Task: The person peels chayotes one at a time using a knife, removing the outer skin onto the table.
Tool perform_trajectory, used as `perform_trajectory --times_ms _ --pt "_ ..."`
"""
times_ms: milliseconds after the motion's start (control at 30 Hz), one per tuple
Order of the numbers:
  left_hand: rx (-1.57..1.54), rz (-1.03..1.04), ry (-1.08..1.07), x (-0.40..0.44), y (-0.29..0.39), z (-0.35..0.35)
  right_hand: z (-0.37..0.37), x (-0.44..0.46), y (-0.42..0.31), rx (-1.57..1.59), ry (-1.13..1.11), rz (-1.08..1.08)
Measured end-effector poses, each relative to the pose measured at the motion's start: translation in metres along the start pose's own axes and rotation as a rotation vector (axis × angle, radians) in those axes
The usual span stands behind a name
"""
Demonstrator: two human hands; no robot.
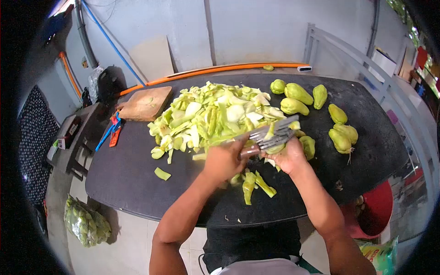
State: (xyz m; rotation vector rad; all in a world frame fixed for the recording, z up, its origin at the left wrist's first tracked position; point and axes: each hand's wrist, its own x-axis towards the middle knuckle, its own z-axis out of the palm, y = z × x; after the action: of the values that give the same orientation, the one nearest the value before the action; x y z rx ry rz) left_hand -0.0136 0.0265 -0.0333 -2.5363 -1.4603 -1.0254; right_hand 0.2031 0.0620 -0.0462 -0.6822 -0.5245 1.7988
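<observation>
My left hand (223, 159) is wrapped round the wooden handle of a wide-bladed knife (280, 133) with dark slots or marks along its metal blade. Cupped under the blade, my right hand (291, 156) holds a pale green chayote (276, 149), mostly hidden by the knife and fingers. A large heap of cut chayote pieces (215, 112) lies just beyond my hands. Closer to me are some loose green peelings (250, 185). Several whole chayotes (298, 94) rest on the table to the right of the heap.
The dark table (133, 183) bears a wooden cutting board (145, 103) and an orange-handled tool (115, 136) with blue parts at the left. A red bucket (384, 206) stands below on the right. A plastic bag of green produce (86, 221) sits on the floor at left.
</observation>
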Motion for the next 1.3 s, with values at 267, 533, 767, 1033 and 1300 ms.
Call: perform_trajectory --times_ms 267,533,767,1033,1300 --pt "0.115 0.433 0.092 -0.002 0.021 0.002 -0.014 0.002 0.008 0.048 -0.148 -0.083" --pt "0.143 0.316 0.068 -0.001 0.007 0.0 -0.004 0.002 0.01 0.099 -0.02 -0.055" --pt "0.08 0.306 0.069 0.0 0.006 0.005 -0.009 0.004 0.01 -0.022 -0.023 -0.14" --pt "0.084 0.283 0.038 -0.001 0.014 0.0 -0.009 0.004 0.011 -0.002 -0.143 -0.095" --pt "0.038 -0.196 0.012 0.007 -0.03 0.0 0.008 -0.007 0.0 -0.206 -0.082 -0.107"
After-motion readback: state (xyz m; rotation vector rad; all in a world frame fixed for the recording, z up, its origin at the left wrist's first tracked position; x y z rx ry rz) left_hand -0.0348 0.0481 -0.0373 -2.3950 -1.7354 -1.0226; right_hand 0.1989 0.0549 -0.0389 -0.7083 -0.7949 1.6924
